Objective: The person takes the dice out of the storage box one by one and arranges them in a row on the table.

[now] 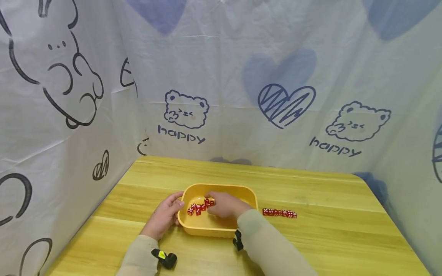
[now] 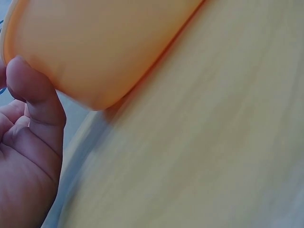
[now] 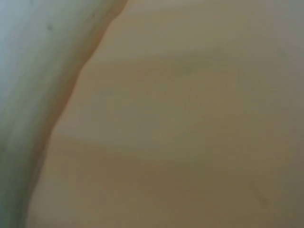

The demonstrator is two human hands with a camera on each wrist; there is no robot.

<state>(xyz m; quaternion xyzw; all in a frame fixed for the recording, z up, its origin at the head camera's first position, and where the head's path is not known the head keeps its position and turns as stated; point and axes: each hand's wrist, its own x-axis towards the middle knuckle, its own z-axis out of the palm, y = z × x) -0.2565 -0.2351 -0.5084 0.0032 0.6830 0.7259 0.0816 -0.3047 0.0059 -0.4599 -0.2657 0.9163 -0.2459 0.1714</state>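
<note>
A yellow plastic basin (image 1: pixel 221 232) stands on the wooden table. My left hand (image 1: pixel 165 214) holds its left end, with the thumb over the rim and the fingers outside; the left wrist view shows this thumb (image 2: pixel 38 95) against the basin wall (image 2: pixel 95 42). Inside, several red dice (image 1: pixel 198 209) with white pips lie loosely together toward the left. My right hand (image 1: pixel 226 205) reaches in over the right side, thumb and forefinger around the dice nearest it. Whether they pinch one I cannot tell. The right wrist view shows only a blurred sleeve and a tan surface.
Right of the basin, several red dice (image 1: pixel 279 213) form a straight row on the table (image 1: pixel 331 214). A white printed cloth (image 1: pixel 228 126) hangs behind the table and along its left side. Black wrist straps (image 1: pixel 165 258) sit on both sleeves.
</note>
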